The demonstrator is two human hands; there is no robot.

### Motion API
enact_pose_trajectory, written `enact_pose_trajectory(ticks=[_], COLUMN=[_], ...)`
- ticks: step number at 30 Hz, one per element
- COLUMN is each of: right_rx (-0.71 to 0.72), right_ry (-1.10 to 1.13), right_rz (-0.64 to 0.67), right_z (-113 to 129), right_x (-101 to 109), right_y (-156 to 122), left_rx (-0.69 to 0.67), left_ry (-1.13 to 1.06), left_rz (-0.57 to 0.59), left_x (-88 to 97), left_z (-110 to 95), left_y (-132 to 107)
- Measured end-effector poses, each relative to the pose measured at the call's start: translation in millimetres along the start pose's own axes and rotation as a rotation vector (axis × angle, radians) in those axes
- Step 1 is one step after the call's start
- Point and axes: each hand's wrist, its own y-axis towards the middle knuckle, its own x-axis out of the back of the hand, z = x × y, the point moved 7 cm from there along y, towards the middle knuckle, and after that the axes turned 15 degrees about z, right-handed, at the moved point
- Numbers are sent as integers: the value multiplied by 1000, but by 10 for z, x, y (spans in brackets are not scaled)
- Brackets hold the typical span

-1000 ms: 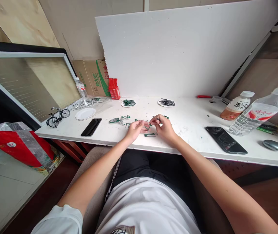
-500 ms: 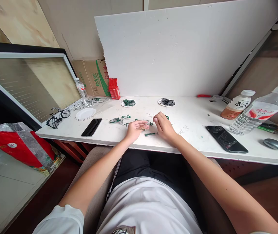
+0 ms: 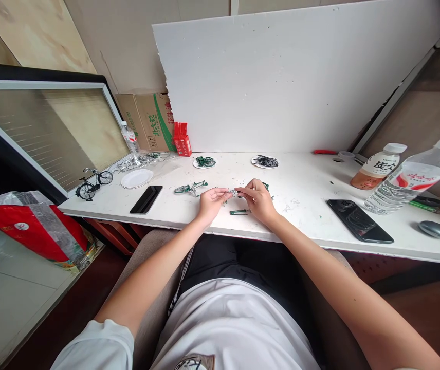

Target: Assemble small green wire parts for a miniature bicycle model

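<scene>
My left hand [image 3: 213, 202] and my right hand [image 3: 257, 199] meet fingertip to fingertip over the front of the white table. Between them is a small thin part [image 3: 232, 191], pinched from both sides and too small to name. A green strip-like model part [image 3: 240, 211] lies on the table just below my hands. To their left rests a partly built green model bicycle [image 3: 191, 188]. More small green pieces [image 3: 265, 186] show behind my right hand, partly hidden by it.
Two white plates hold green parts [image 3: 205, 162] and black parts [image 3: 266, 162]. At left are a finished black model bicycle [image 3: 94, 184], a bare plate [image 3: 137, 178] and a phone [image 3: 146, 199]. At right stand bottles [image 3: 378, 167], another phone [image 3: 359, 221] and a mouse [image 3: 436, 229].
My right hand has come left and its fingertips now meet those of my left hand at the small part. Before, the two hands were apart.
</scene>
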Motion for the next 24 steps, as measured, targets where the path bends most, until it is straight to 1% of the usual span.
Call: enact_pose_trajectory(ticks=[7, 24], right_rx=[21, -27], right_ry=[-64, -25], right_rz=[-6, 0], right_z=[15, 14], right_x=[-6, 5], right_y=[7, 16], left_rx=[3, 37], left_ry=[-4, 9], left_rz=[3, 12], left_x=[-13, -31], left_z=[-2, -31], left_y=[5, -9])
